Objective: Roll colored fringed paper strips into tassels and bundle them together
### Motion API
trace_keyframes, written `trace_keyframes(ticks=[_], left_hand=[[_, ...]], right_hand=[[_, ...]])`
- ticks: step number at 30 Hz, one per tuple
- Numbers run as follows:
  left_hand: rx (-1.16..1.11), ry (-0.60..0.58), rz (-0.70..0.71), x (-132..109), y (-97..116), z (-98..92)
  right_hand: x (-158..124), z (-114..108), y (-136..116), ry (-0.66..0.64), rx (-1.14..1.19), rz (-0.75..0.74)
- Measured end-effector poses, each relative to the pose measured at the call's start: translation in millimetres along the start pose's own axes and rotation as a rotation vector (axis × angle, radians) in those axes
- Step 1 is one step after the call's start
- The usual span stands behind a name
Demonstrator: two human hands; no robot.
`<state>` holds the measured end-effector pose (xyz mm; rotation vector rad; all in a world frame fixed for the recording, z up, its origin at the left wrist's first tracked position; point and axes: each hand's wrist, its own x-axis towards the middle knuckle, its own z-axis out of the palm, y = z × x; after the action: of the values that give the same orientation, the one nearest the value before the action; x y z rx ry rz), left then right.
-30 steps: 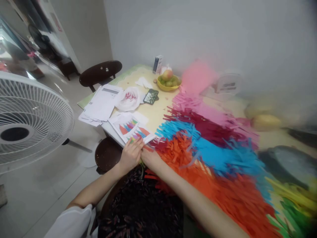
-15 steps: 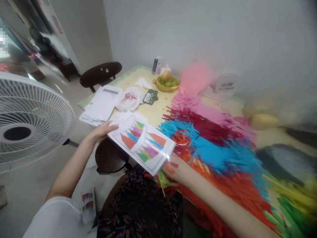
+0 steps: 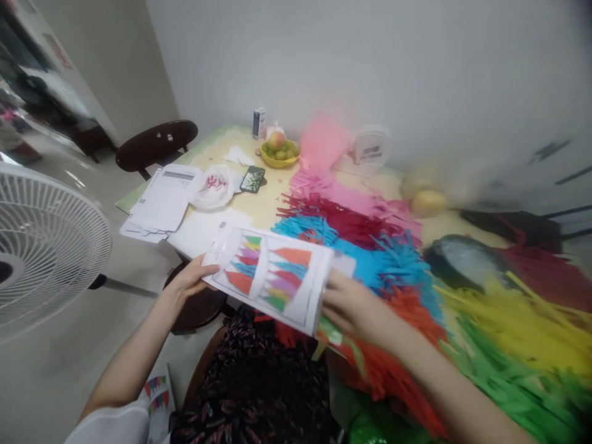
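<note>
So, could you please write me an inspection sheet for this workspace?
Surface: yellow-topped table, much of it under coloured fringes.
Job's things: white packet printed with coloured pointed shapes, between both hands.
Clutter: paper stack, yellow fruit bowl, small upright box.
Hands: left hand grips the packet's left end; right hand at its right end, grip unclear.
Cables: nothing seen.
Surroundings: white fan and dark chair to the left.

Bounded on the far side by a plain grey wall (image 3: 416, 61). Opens at left onto a pale, shiny floor (image 3: 50, 385), with a dark brown chair (image 3: 157, 145) far left.
</note>
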<state>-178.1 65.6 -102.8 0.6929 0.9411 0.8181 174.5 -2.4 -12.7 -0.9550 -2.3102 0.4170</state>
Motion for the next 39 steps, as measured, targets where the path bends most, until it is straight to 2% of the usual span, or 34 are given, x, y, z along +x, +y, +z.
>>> trace_keyframes(ticks=[1,3,4,5,6,7,10,12,14,16,19,21,24,25,27,29,30,32,35,37,39], left_hand=[[-0.038,0.042,0.036,-2,-4,3.5],[-0.121,0.096,0.101,-5,-16,16.0],[-0.162,0.106,0.123,-5,-24,25.8],[-0.201,0.106,0.133,-5,-33,38.0],[-0.236,0.104,0.139,-5,-45,52.4],[-0.266,0.097,0.144,-4,-57,68.2],[-0.319,0.016,0.162,-4,-92,111.1],[-0.316,-0.073,0.163,-7,-106,122.8],[-0.273,-0.125,0.155,-11,-106,116.3],[-0.197,-0.131,0.166,-16,-93,99.4],[-0.001,-0.2,0.182,-26,-66,84.3],[0.199,-0.221,0.164,-32,-57,91.1],[0.383,-0.143,0.159,-39,-62,112.4],[0.397,-0.114,0.156,-39,-67,117.7],[0.416,-0.091,0.124,-40,-75,122.3],[0.464,-0.093,0.089,-42,-81,121.4],[0.491,-0.099,0.083,-43,-82,120.4],[0.548,-0.106,0.095,-46,-82,119.6],[0.633,-0.079,0.132,-51,-79,122.8],[0.692,-0.081,0.142,-55,-79,125.9],[0.724,-0.113,0.136,-57,-80,128.5]], right_hand=[[-10,-9,0,0.118,0.019,0.076],[-30,-15,-1,0.481,0.129,0.336],[-36,-11,-2,0.644,0.212,0.47],[-41,-2,-4,0.753,0.315,0.577],[-42,9,-5,0.791,0.425,0.64],[-41,23,-7,0.768,0.538,0.668],[-30,57,-12,0.728,0.75,0.678],[-25,64,-14,0.826,0.694,0.738],[-28,59,-15,0.897,0.607,0.795],[-38,50,-15,0.846,0.584,0.798],[-52,47,-19,0.664,0.588,0.758],[-58,52,-23,0.567,0.568,0.738],[-62,55,-25,0.45,0.544,0.685],[-63,52,-23,0.463,0.537,0.66],[-65,38,-19,0.576,0.477,0.631],[-63,18,-17,0.701,0.298,0.637],[-61,8,-17,0.724,0.18,0.639],[-55,-8,-21,0.682,-0.035,0.591],[-44,-21,-27,0.499,-0.206,0.459],[-35,-26,-29,0.312,-0.224,0.412],[-25,-30,-27,0.08,-0.143,0.404]])
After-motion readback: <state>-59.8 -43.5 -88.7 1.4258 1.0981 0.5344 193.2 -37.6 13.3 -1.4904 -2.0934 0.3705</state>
